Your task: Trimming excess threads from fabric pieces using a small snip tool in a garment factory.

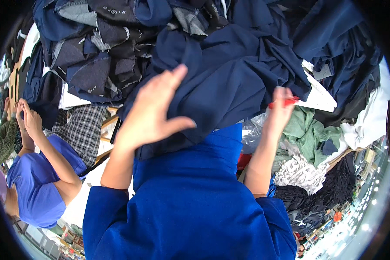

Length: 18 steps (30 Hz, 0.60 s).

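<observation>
A large piece of navy fabric lies bunched in front of me, its near edge falling into my lap. Over its left part hovers my left hand, fingers stretched, thumb apart, and nothing in it. At the fabric's right edge my right hand is closed around a small red tool. Blur and the fingers hide the tool's ends, so its exact kind does not show.
Dark garment pieces with frayed grey edges are heaped at the far left. White paper, green cloth and white scraps lie to the right. At left, a co-worker in purple handles dark cloth beside checked fabric.
</observation>
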Each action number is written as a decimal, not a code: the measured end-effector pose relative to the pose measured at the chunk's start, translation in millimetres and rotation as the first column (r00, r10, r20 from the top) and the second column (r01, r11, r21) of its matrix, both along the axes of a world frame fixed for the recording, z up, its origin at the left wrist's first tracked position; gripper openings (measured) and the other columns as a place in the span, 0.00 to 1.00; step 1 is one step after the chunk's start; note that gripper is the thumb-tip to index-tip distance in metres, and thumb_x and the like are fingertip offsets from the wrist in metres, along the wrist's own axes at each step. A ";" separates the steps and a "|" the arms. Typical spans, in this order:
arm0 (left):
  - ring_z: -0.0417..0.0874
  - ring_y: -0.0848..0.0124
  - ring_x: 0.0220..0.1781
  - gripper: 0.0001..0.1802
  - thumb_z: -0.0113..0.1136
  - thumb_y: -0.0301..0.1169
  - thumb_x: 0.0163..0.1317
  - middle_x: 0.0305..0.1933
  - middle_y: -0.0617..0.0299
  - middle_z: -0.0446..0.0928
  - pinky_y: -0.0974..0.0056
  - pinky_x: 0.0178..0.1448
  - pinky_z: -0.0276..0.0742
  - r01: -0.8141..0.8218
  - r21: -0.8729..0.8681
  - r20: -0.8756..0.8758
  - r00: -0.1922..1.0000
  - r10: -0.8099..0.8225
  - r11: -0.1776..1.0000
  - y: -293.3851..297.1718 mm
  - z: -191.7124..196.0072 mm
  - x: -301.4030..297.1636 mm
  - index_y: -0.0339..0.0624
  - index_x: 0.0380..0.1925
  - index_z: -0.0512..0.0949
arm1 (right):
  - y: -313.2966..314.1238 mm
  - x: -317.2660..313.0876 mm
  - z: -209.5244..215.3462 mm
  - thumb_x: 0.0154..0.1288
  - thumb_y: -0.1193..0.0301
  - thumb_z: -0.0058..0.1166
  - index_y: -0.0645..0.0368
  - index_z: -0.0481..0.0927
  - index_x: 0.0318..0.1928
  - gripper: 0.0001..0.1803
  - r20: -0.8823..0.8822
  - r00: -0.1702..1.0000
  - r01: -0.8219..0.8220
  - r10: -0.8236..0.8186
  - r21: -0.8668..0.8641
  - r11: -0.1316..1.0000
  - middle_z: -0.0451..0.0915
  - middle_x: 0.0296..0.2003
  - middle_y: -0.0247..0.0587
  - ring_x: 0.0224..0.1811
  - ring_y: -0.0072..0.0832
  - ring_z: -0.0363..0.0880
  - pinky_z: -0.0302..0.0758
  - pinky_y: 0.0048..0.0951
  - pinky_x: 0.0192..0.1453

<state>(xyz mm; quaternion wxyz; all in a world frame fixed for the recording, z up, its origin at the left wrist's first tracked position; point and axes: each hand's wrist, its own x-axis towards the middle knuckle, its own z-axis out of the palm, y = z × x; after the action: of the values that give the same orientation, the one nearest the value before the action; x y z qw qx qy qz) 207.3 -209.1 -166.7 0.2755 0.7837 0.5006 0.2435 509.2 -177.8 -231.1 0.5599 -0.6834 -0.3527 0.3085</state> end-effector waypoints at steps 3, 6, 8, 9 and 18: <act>0.52 0.36 0.66 0.63 0.70 0.52 0.38 0.64 0.27 0.52 0.46 0.69 0.48 0.055 -0.267 -0.176 0.979 -0.105 0.962 -12.8 -22.8 32.5 0.42 0.68 0.41 | -8.0 -47.3 -4.8 0.55 0.69 0.60 0.62 0.72 0.39 0.15 -0.110 0.944 -0.326 0.310 -0.190 0.926 0.72 0.30 0.34 0.33 0.20 0.69 0.69 0.24 0.38; 0.47 0.37 0.69 0.63 0.70 0.52 0.38 0.68 0.34 0.44 0.35 0.66 0.45 -0.044 -0.187 -0.079 0.996 0.030 0.981 -18.7 -54.2 52.6 0.47 0.69 0.40 | -36.0 -92.5 45.7 0.53 0.74 0.57 0.61 0.68 0.25 0.10 0.096 0.714 -0.666 0.693 -0.210 0.715 0.68 0.17 0.37 0.19 0.23 0.67 0.65 0.27 0.24; 0.40 0.44 0.72 0.46 0.63 0.47 0.46 0.70 0.43 0.44 0.41 0.69 0.36 0.076 -0.035 -0.157 0.984 -0.080 0.997 -26.1 -101.8 35.9 0.42 0.64 0.57 | -41.1 -103.0 67.0 0.51 0.73 0.62 0.58 0.63 0.18 0.18 0.247 0.493 -0.859 0.834 -0.014 0.512 0.63 0.12 0.35 0.14 0.22 0.62 0.57 0.25 0.18; 0.45 0.52 0.73 0.39 0.59 0.48 0.49 0.69 0.47 0.51 0.45 0.69 0.37 0.066 -0.346 0.354 0.933 0.065 0.936 -20.4 -102.4 34.6 0.42 0.61 0.63 | -45.2 -104.3 73.2 0.50 0.73 0.64 0.57 0.62 0.17 0.19 0.157 0.407 -0.912 0.900 0.008 0.411 0.62 0.11 0.36 0.12 0.26 0.61 0.56 0.25 0.18; 0.67 0.65 0.60 0.34 0.66 0.28 0.49 0.60 0.56 0.67 0.66 0.64 0.61 -0.361 -0.297 0.313 0.838 0.448 0.884 1.6 -57.3 28.8 0.35 0.57 0.65 | -31.4 -83.0 92.9 0.30 0.56 0.77 0.52 0.61 0.33 0.37 0.582 0.433 -0.841 0.688 -0.014 0.541 0.53 0.64 0.63 0.66 0.56 0.50 0.42 0.54 0.67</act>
<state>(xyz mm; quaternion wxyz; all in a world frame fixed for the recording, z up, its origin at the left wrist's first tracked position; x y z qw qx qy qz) 236.1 -207.4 -224.0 0.3946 0.5619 0.6185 0.3820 426.2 -209.2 -138.3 0.3264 -0.4141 -0.8027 0.2786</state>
